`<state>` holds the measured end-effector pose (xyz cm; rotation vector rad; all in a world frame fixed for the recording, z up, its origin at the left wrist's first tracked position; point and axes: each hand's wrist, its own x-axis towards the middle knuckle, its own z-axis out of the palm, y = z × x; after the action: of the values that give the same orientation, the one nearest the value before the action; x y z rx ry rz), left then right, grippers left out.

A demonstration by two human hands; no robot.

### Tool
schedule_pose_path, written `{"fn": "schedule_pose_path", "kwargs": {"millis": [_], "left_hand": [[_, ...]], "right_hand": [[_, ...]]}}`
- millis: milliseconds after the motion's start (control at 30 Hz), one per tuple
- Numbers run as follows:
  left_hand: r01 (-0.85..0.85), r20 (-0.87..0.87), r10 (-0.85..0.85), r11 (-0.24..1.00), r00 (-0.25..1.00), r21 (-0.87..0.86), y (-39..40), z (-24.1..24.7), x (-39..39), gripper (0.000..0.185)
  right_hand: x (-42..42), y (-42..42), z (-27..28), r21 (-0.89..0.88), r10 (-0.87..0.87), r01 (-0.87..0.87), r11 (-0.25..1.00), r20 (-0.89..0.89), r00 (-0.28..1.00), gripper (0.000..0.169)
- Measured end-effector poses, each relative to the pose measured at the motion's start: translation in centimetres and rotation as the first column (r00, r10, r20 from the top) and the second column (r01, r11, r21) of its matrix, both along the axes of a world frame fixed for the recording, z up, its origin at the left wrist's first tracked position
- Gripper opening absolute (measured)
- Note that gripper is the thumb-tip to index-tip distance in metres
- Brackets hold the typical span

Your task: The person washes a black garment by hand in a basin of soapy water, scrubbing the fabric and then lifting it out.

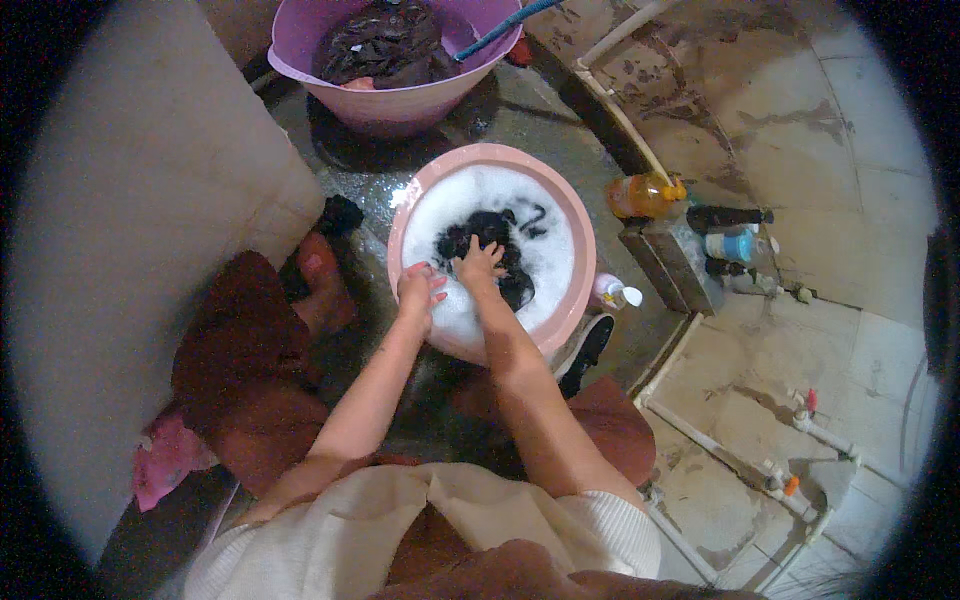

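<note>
A round pink plastic basin (583, 247) full of white suds (469, 191) stands on the wet floor before me. Dark wet fabric (491, 225) lies among the suds near its middle. My right hand (480, 262) rests on this fabric with the fingers spread, not closed on it. At the basin's left rim is my left hand (421, 291), its fingers parted over the foam. Nothing shows clearly between those fingers, and part of the hand may touch the suds.
Ahead stands a larger purple tub (405, 105) with dark fabric and a blue hose (506, 30). A pump bottle (615, 291) is right of the basin. An orange bottle (637, 196) and a blue-labelled bottle (729, 245) stand by the wall. Pipes (720, 442) run along the right wall.
</note>
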<state>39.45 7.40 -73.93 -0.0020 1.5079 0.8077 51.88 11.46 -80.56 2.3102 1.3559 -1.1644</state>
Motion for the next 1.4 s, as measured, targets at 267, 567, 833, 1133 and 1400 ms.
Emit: {"fn": "schedule_pose_path", "kwargs": {"millis": [267, 567, 833, 1133, 1400], "left_hand": [[0.198, 0.125, -0.215, 0.971, 0.968, 0.137, 0.2, 3.4, 4.2, 0.026], [0.186, 0.196, -0.210, 0.973, 0.958, 0.133, -0.5, 1.7, 4.4, 0.022], [0.199, 0.573, -0.074, 0.967, 0.816, -0.159, -3.9, 2.8, 7.3, 0.074], [-0.111, 0.881, -0.057, 0.986, 0.469, 0.123, 1.7, 12.8, 11.8, 0.107], [-0.240, 0.736, 0.041, 0.957, 0.675, 0.166, 7.6, 13.1, 12.9, 0.022]], "right_hand": [[12.3, -0.7, -10.3, 0.111, 0.520, -0.562, 0.819, 0.270, 0.811, 0.061], [16.2, 2.5, 19.9, 0.359, 0.245, -0.237, 0.903, 0.025, 0.969, 0.038], [12.3, -1.4, 48.7, 0.717, 0.120, 0.025, 0.697, -0.150, 0.981, 0.023], [12.9, -6.1, 64.4, 0.892, 0.239, 0.448, 0.059, -0.449, 0.861, 0.028], [18.3, -8.5, 53.7, 0.757, -0.029, 0.490, 0.432, -0.532, 0.846, 0.030]]}}
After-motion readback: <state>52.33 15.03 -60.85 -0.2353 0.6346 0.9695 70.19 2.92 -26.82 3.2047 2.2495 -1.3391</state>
